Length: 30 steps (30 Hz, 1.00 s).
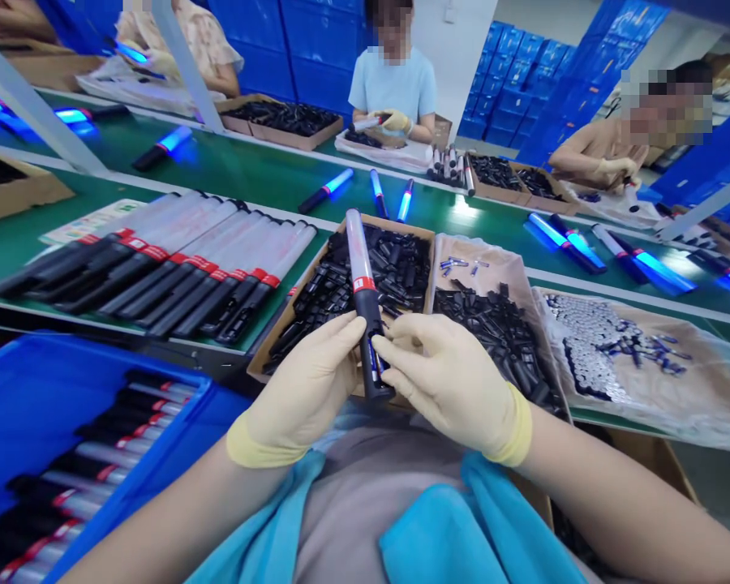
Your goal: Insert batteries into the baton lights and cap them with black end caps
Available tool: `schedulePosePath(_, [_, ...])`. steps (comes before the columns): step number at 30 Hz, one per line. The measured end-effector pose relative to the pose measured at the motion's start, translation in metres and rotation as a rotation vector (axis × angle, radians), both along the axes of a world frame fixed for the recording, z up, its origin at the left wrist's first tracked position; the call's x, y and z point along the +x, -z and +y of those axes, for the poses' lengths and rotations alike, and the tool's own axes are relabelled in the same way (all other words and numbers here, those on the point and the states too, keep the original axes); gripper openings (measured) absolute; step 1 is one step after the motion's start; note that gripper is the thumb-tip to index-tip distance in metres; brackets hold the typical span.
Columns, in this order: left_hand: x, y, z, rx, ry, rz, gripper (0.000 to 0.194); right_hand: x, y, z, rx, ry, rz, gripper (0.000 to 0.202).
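My left hand [304, 389], in a cream glove, grips the black handle of a light baton [362, 284] that points away from me, its clear tube topped by a red band. My right hand [447, 381], also gloved, pinches at the open side of the handle, where small blue-ended batteries show. Both hands hover over the near edge of a cardboard box of black parts [334, 296].
A row of finished batons [176, 264] lies left on the green belt [249, 174]. A blue crate [30, 381] of batons sits lower left. Bags of black parts [499, 324] and batteries [590, 341] lie right. Lit blue batons [650, 268] ride the belt; other people work across it.
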<state>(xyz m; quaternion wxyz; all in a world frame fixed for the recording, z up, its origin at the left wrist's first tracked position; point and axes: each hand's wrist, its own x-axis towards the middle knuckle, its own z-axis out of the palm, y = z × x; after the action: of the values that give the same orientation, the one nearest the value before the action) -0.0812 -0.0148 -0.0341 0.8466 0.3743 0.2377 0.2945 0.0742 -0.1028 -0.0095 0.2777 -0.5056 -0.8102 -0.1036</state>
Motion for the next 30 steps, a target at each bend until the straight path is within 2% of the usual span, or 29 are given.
schedulePosePath(2, [-0.006,-0.005,0.008,-0.054,-0.052,-0.013,0.024,0.008,-0.002,0.012,-0.004,-0.042,0.041,0.032])
schedulePosePath(4, [-0.014,-0.01,0.017,-0.118,-0.169,-0.016,0.022,0.018,0.0,0.026,-0.035,0.023,0.138,0.033])
schedulePosePath(6, [-0.021,-0.014,0.027,-0.164,-0.298,0.002,0.023,0.023,0.009,0.04,-0.215,0.116,0.094,0.029])
schedulePosePath(8, [-0.027,-0.014,0.036,-0.194,-0.372,0.009,0.024,0.018,0.024,0.051,-0.503,0.101,-0.143,0.021])
schedulePosePath(9, [-0.029,-0.012,0.039,-0.21,-0.386,0.015,0.024,0.012,0.033,0.056,-0.627,0.067,-0.27,0.018])
schedulePosePath(11, [-0.032,-0.007,0.042,-0.217,-0.39,0.02,0.022,-0.002,0.048,0.063,-0.749,0.024,-0.41,0.019])
schedulePosePath(13, [-0.031,0.0,0.041,-0.204,-0.358,0.019,0.022,-0.01,0.055,0.067,-0.758,0.045,-0.396,0.023])
schedulePosePath(15, [-0.028,0.006,0.035,-0.19,-0.313,0.017,0.024,-0.007,0.051,0.068,-0.744,0.078,-0.351,0.023])
schedulePosePath(17, [-0.023,0.011,0.026,-0.181,-0.266,0.027,0.024,0.006,0.04,0.062,-0.698,0.133,-0.17,0.022])
schedulePosePath(18, [-0.021,0.012,0.02,-0.173,-0.241,0.032,0.023,0.014,0.034,0.056,-0.668,0.156,0.034,0.022])
schedulePosePath(21, [-0.01,0.013,0.003,-0.143,-0.134,0.018,0.024,0.029,0.019,0.029,-0.582,0.124,0.876,0.018])
schedulePosePath(22, [-0.006,0.013,-0.002,-0.13,-0.081,0.003,0.025,0.029,0.017,0.019,-0.572,0.086,1.084,0.017])
schedulePosePath(23, [-0.001,0.013,-0.007,-0.121,-0.03,-0.011,0.027,0.028,0.017,0.011,-0.574,0.051,1.199,0.018])
schedulePosePath(26, [0.011,0.014,-0.018,-0.118,0.066,-0.04,0.029,0.017,0.019,-0.007,-0.55,0.042,1.278,0.02])
schedulePosePath(30, [0.019,0.018,-0.026,-0.121,0.099,-0.071,0.03,0.007,0.025,-0.015,-0.559,0.08,1.269,0.021])
